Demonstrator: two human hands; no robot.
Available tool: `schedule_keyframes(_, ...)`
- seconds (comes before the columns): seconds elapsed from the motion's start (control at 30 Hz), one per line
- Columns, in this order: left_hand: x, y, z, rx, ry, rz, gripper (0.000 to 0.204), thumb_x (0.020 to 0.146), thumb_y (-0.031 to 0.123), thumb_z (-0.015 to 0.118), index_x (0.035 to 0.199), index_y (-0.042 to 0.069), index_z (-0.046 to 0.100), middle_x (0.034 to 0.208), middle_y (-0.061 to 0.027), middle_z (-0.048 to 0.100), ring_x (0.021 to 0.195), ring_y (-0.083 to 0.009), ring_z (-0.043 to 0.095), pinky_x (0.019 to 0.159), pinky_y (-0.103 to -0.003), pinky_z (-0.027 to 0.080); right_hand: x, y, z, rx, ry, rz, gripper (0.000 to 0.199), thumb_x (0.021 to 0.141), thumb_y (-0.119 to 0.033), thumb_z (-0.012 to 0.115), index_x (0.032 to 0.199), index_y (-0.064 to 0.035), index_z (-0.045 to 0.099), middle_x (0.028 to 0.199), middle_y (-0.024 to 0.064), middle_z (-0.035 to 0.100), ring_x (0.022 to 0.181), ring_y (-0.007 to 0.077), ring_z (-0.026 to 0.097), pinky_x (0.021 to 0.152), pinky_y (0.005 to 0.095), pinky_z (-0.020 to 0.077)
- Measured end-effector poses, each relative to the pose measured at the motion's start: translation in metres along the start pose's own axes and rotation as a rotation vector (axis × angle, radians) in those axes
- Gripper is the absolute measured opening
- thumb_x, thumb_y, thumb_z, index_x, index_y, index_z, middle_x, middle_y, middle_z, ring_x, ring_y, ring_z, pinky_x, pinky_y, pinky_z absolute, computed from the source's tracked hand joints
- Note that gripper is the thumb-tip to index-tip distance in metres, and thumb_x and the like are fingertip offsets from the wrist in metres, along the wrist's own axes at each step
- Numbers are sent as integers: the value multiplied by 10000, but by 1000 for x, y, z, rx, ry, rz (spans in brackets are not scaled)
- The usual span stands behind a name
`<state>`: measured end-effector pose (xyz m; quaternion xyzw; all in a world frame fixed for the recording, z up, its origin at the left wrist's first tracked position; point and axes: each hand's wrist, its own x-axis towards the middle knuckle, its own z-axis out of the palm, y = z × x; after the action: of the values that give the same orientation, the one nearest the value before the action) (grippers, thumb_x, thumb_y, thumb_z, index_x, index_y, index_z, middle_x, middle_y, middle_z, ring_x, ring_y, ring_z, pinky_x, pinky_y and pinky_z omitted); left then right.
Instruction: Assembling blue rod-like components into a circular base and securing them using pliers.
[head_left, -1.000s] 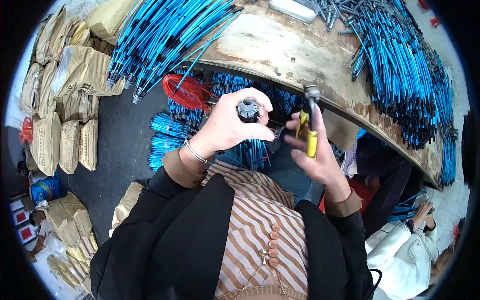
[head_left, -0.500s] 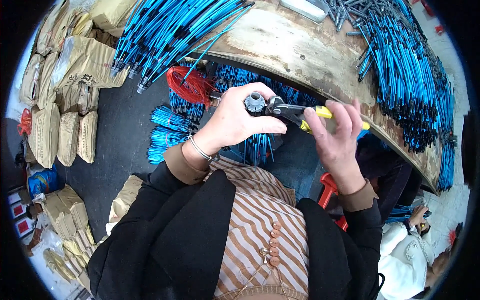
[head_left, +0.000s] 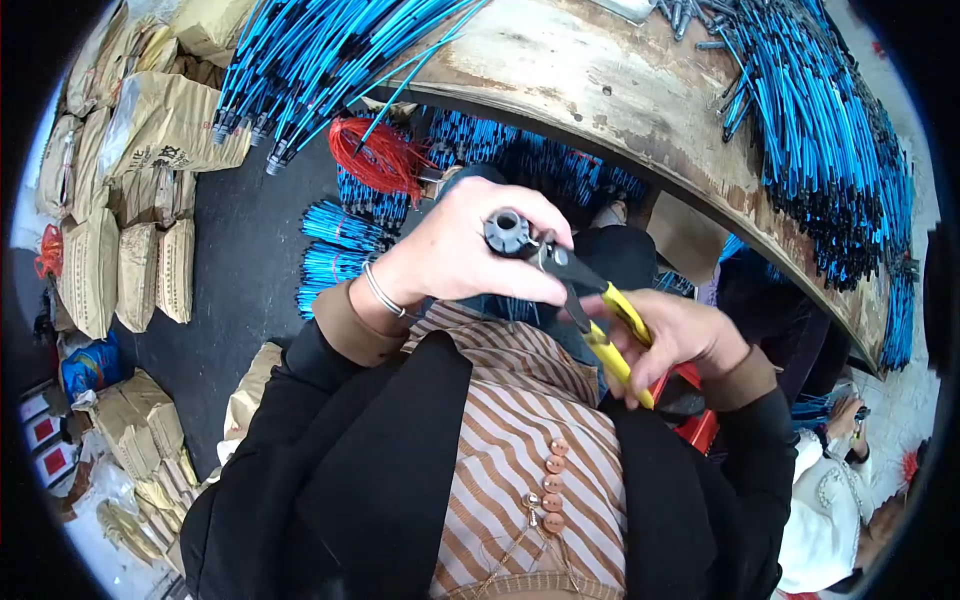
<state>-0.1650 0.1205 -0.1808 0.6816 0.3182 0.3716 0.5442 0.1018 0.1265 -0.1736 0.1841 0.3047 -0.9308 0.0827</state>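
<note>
My left hand [head_left: 445,245] is wrapped round a hollow, round grey fitting [head_left: 507,230] with a notched rim, its open end facing up. What lies below the fitting inside my fist is hidden. In my right hand [head_left: 685,335] is a pair of pliers [head_left: 622,312] with yellow grips and dark metal jaws. Their jaws meet the right side of the fitting, close to my left thumb. The handles stand apart, pointing down and to the right. Whether the jaws bite on anything cannot be made out.
A worn wooden table [head_left: 540,65] curves ahead, carrying blue rods [head_left: 820,130] in heaps. Red ties [head_left: 375,155] hang by its near edge. Bundled blue rods [head_left: 335,245] lie below. Brown paper sacks [head_left: 150,270] stand at left; a co-worker in white [head_left: 825,520] is at lower right.
The pliers have swung so their handles point down toward me, and my right hand has dropped with them. My left hand still grips the fitting, slightly lower and tilted.
</note>
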Motion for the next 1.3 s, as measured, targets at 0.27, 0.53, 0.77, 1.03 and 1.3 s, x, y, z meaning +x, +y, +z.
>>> schedule_keyframes(0.27,1,5,-2,-6,154,-24,435,508,75,839,901,33,659,729,-28,627,611,-116,536,600,-227,428,-5,-20,15,-990,556,-69,637,690,50,689,1253,7,394,946,148,576,711,219,581,624,311,508)
schedule_keyframes(0.53,-3,6,-3,9,90,-42,413,513,92,851,875,36,661,713,-27,625,592,-114,528,583,-227,421,-10,-35,28,-553,360,-36,534,648,82,688,1138,42,481,941,124,592,662,204,568,594,256,482)
schedule_keyframes(0.77,-1,6,3,-7,66,-6,352,536,77,840,833,34,655,685,-28,620,568,-111,518,565,-225,417,-18,-24,21,-990,530,80,470,674,-10,740,1090,34,527,853,132,614,610,182,562,540,230,455)
schedule_keyframes(1.03,2,10,2,-15,105,-60,280,579,45,809,803,29,642,692,-27,620,566,-109,513,569,-219,417,-8,-16,8,-338,208,-204,604,713,-20,678,1257,11,418,884,119,597,641,235,579,576,296,477)
schedule_keyframes(1.3,11,10,11,62,151,-90,264,600,30,793,816,23,641,696,-35,619,566,-106,514,557,-226,416,-23,-34,42,-1545,752,-201,639,679,45,611,1284,26,407,957,124,605,677,281,559,653,333,463)
